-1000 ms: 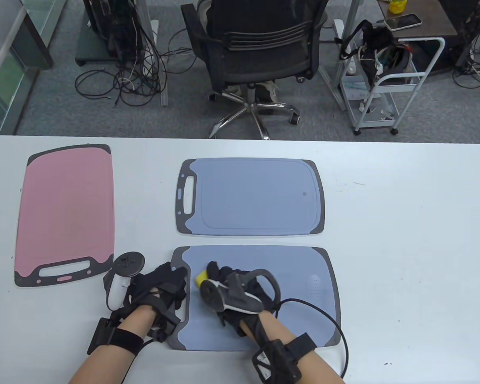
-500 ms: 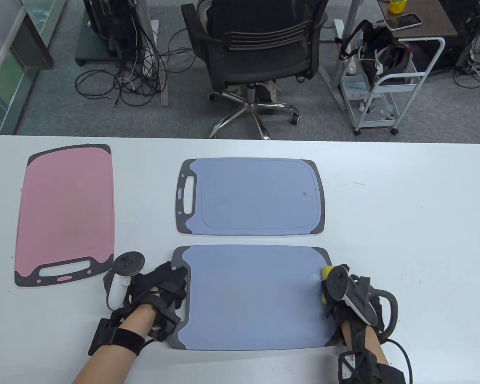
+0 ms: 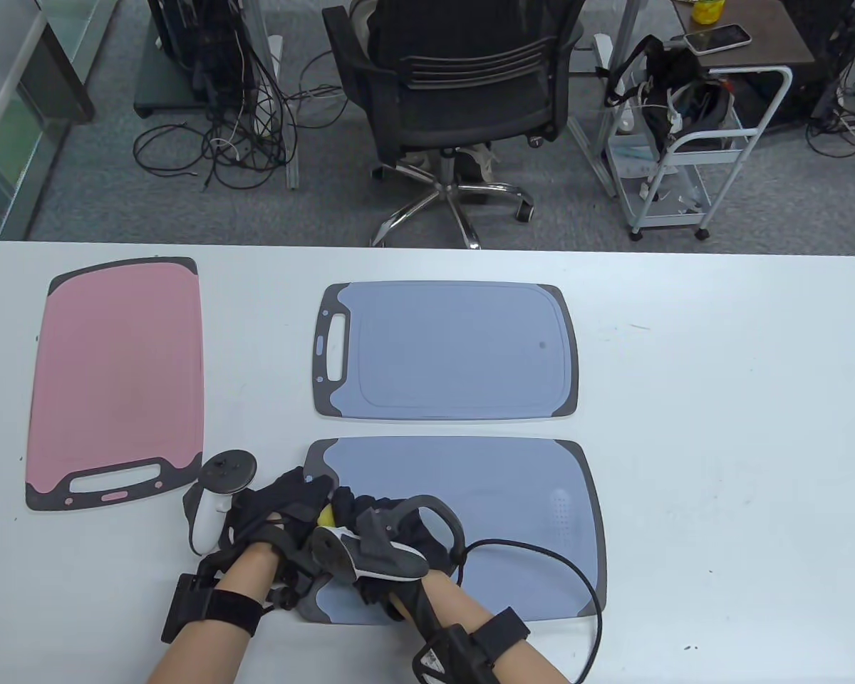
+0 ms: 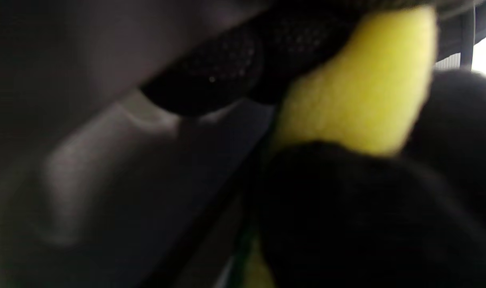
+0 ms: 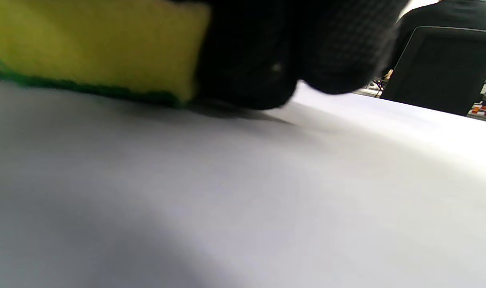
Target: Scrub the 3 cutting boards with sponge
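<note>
The right hand [image 3: 370,527], in a black sensor glove, curls its fingers [image 5: 307,44] over a yellow sponge with a green scouring underside [image 5: 95,44] and presses it flat onto the near blue-grey plastic cutting board [image 3: 499,484] at the lower centre of the table view, by the board's left end. The left hand [image 3: 278,509] rests with fingers spread flat on that board's dark left edge. A second blue-grey board [image 3: 449,349] lies just above; a pink board [image 3: 117,370] lies at the left on the white table [image 3: 719,399].
</note>
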Demonstrator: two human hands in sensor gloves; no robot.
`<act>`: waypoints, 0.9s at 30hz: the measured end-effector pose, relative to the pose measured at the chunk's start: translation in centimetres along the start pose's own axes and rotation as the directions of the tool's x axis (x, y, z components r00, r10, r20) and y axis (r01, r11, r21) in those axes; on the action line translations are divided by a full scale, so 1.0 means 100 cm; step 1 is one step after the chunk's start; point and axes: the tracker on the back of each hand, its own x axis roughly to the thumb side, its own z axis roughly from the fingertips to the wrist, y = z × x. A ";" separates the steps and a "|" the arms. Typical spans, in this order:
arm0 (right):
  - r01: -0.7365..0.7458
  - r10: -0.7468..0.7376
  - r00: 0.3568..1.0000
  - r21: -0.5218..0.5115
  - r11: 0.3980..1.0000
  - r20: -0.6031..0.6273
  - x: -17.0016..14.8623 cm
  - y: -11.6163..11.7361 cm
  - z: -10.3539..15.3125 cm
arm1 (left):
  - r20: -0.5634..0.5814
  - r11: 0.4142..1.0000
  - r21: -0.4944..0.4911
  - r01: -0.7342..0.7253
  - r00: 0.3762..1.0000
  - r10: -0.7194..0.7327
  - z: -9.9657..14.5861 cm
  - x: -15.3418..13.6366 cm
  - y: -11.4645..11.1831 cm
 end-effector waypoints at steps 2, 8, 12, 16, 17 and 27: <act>0.024 -0.025 0.994 -0.004 1.000 -0.110 -0.033 0.007 0.014 | 0.001 1.000 -0.001 -0.002 1.000 0.002 0.000 0.000 0.000; 0.122 -0.075 0.832 0.048 0.991 -0.550 -0.183 0.042 0.104 | 0.004 1.000 -0.005 -0.003 1.000 0.003 -0.002 0.001 0.000; 0.175 -0.091 0.680 0.041 0.984 -0.728 -0.241 0.057 0.146 | 0.007 1.000 -0.005 0.004 1.000 -0.004 -0.003 0.002 0.000; 0.168 -0.111 0.818 0.050 0.985 -0.564 -0.201 0.045 0.105 | 0.007 1.000 -0.006 0.003 1.000 -0.003 -0.003 0.002 0.000; 0.167 -0.127 0.850 0.033 0.985 -0.511 -0.177 0.039 0.089 | 0.007 1.000 -0.006 0.003 1.000 -0.003 -0.003 0.002 0.000; 0.020 -0.020 1.000 -0.006 1.000 0.007 -0.003 0.001 0.011 | -0.002 0.999 -0.023 -0.025 1.000 0.025 -0.004 0.001 0.001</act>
